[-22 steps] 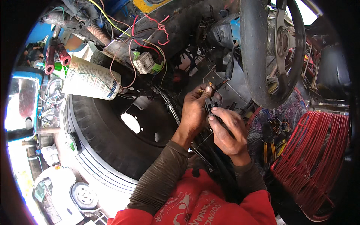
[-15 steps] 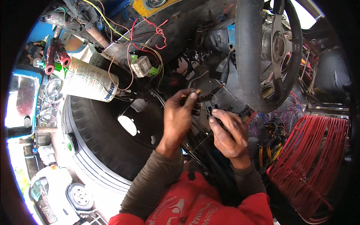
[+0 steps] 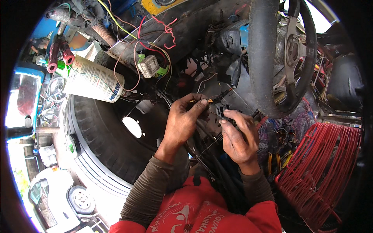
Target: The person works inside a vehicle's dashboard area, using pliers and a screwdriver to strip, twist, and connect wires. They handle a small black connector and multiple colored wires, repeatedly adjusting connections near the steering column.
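My left hand is closed, thumb against the fingers, on a small brass-coloured wire terminal. A thin wire seems to run from it toward the right. Close beside it my right hand pinches a small black plastic connector between thumb and fingertips. The two pieces are apart, though near each other. Part of the connector is hidden by my fingers. A black cable end lies just beyond, on the grey panel.
A steering wheel rises at the right, near a red corded seat. To the left are a big tyre and a white bottle. Loose wires and a pale square connector hang at the far side.
My left hand has turned slightly and brought the brass terminal a little right and down, nearer the connector. My right hand has shifted slightly right, still pinching.
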Action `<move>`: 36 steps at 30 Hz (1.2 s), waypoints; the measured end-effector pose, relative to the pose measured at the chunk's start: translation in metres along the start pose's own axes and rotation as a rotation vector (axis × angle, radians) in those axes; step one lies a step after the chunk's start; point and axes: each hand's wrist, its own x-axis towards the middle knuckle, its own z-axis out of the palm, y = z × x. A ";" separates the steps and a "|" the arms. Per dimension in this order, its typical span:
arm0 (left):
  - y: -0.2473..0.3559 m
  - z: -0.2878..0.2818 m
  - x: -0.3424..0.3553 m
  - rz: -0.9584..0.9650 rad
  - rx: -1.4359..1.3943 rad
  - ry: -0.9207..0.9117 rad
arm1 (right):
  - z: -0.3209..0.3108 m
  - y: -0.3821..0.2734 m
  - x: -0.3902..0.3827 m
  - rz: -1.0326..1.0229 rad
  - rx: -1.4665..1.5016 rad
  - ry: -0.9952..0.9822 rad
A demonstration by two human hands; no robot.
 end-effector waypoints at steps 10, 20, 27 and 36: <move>0.002 0.004 -0.003 0.047 0.076 0.000 | 0.012 0.005 -0.002 0.259 0.234 0.161; 0.004 0.006 -0.006 -0.001 0.281 0.051 | 0.030 0.006 -0.019 0.540 0.626 0.283; 0.007 0.008 -0.008 0.069 0.403 0.079 | 0.030 0.012 -0.018 0.528 0.585 0.238; 0.002 0.004 -0.007 0.029 0.422 0.033 | 0.029 0.025 -0.024 0.504 0.555 0.126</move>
